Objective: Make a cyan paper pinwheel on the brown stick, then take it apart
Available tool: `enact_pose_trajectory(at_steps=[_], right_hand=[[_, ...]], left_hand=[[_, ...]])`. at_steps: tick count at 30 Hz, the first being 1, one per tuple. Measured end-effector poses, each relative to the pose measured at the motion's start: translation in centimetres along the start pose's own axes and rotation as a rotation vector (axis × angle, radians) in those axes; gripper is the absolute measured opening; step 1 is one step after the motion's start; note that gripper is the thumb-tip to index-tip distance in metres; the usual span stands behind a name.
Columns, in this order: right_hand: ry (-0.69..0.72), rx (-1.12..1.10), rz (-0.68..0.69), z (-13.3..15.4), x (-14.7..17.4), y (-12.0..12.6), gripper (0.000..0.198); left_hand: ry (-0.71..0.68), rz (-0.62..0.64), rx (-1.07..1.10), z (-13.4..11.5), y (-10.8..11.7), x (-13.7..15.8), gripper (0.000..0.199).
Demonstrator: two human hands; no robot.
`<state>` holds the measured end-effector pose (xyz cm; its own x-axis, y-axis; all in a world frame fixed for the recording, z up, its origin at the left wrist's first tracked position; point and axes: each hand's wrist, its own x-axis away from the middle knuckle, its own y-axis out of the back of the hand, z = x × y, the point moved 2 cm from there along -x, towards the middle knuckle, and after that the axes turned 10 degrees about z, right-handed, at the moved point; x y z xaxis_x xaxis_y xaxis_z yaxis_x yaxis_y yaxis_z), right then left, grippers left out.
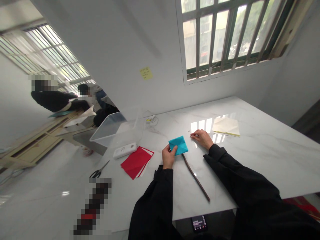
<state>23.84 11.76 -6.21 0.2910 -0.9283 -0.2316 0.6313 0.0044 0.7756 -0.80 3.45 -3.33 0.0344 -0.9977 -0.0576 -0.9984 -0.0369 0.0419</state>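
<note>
My left hand (168, 157) grips a bright blue folded paper (182, 144), with the thumb pressed on its face. Below that paper, a thin brown stick (196, 178) lies slanting towards the table's front edge; its upper end meets the paper's lower edge, and I cannot tell whether they are joined. My right hand (203, 138) rests low over the table to the right, fingers stretched out to the left and nothing visible in them. Just beyond its fingertips is a tiny object (188, 131), too small to name.
Left on the marble-patterned table (265, 160) are red and white sheets (136, 163), a white device (125, 150), scissors (98, 170) and a clear plastic bin (107, 128). A cream paper stack (226, 126) lies right. A phone (199, 223) is below the front edge. Two people sit far left.
</note>
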Motion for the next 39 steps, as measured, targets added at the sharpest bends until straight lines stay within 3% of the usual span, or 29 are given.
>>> enact_pose_trajectory(at_steps=[8,14,18,31,39], right_hand=[[-0.004,-0.038,-0.033,0.7,0.3,0.5,0.015],[-0.063,-0.497,-0.145,1.7,1.4,1.2,0.012],[-0.075,-0.653,-0.155,2.2,1.5,1.0,0.016],[-0.133,-0.755,-0.048,2.1,1.3,0.1,0.034],[-0.081,-1.02,0.075,5.2,2.0,0.1,0.039]], left_hand=[[-0.009,0.003,-0.007,0.2,0.0,-0.2,0.042],[-0.013,0.004,-0.012,0.2,0.0,-0.2,0.044],[-0.003,0.006,0.006,0.2,-0.1,-0.1,0.046],[-0.017,0.013,0.014,0.1,-0.1,0.1,0.044],[-0.03,0.005,-0.012,0.6,-0.3,0.0,0.038]])
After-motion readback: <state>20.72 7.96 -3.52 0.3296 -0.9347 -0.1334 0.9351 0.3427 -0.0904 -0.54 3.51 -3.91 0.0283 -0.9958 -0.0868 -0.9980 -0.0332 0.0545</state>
